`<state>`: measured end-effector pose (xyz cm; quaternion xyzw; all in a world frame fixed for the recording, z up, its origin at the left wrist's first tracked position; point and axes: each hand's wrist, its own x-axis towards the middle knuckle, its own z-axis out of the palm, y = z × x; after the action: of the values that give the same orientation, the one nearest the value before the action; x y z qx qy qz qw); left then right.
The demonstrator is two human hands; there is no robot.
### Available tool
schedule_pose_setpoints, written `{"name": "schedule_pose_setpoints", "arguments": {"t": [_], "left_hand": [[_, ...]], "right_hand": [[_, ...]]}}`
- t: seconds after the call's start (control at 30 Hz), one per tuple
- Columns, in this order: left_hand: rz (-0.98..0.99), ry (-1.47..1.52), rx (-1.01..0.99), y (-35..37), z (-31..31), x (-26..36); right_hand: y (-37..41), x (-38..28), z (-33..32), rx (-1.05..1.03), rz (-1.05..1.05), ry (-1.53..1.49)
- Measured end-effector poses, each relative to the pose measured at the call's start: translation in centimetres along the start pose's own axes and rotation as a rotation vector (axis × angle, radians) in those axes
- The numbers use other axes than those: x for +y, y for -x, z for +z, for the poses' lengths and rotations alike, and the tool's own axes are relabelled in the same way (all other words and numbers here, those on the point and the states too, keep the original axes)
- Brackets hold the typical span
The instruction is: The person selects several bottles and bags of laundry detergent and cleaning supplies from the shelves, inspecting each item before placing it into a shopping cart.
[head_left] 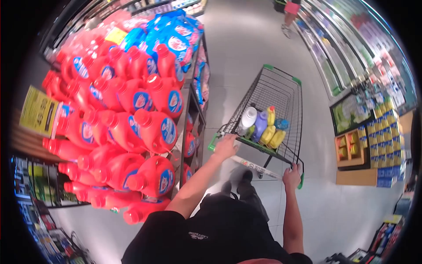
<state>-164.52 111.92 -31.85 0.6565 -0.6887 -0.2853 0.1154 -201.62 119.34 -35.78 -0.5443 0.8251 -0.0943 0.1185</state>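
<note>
A wire shopping cart (281, 90) with green corners stands in front of me. My left hand (226, 146) is closed on the left end of its handle (257, 167), and my right hand (291, 176) grips the right end. In the near part of the basket lie a white bottle (249, 119), a purple bottle (260, 124) and several yellow packages or bottles (276, 139). A blue item (281, 124) rests beside them. What the labels say is too small to read.
Red detergent jugs (154, 132) are stacked on a display close to my left, with blue bags (173, 35) behind. Stacked yellow and blue goods (384, 145) stand on the right, near a shelf (329, 48). Up the aisle a person's leg (289, 20) shows.
</note>
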Motion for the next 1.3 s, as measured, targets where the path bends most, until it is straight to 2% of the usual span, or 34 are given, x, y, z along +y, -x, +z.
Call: {"name": "schedule_pose_setpoints", "arguments": {"t": [0.2,0.47,0.57,0.63,0.83,1.03,1.07,1.3], "left_hand": [[0.011,-0.013,0.008,-4.8,-2.0,-1.6],[-0.013,-0.045,0.17,-8.2,-2.2,-2.1],[-0.095,-0.038,0.175,-9.4,-2.7,-1.1],[-0.154,-0.014,0.184,-10.3,-2.8,-0.9],[-0.257,0.026,0.26,-13.9,-4.1,0.7],[-0.336,-0.021,0.31,-18.9,-3.9,-0.2],[-0.382,0.029,0.284,-19.8,-4.9,0.2],[-0.47,0.084,0.259,-24.9,-7.7,-0.6]], "right_hand": [[-4.9,-4.5,-0.9,-0.067,0.03,-0.032],[-11.5,-6.9,-0.2,-0.107,-0.058,0.011],[-15.0,-6.7,1.7,-0.063,-0.146,0.015],[-16.4,-8.4,-0.7,-0.085,-0.159,0.039],[-23.6,-11.7,-2.1,-0.111,-0.294,0.047],[-30.4,-14.2,0.1,-0.126,-0.399,0.037],[-32.1,-15.8,-1.8,-0.151,-0.419,0.081],[-38.1,-20.2,-0.4,-0.128,-0.477,0.088]]}}
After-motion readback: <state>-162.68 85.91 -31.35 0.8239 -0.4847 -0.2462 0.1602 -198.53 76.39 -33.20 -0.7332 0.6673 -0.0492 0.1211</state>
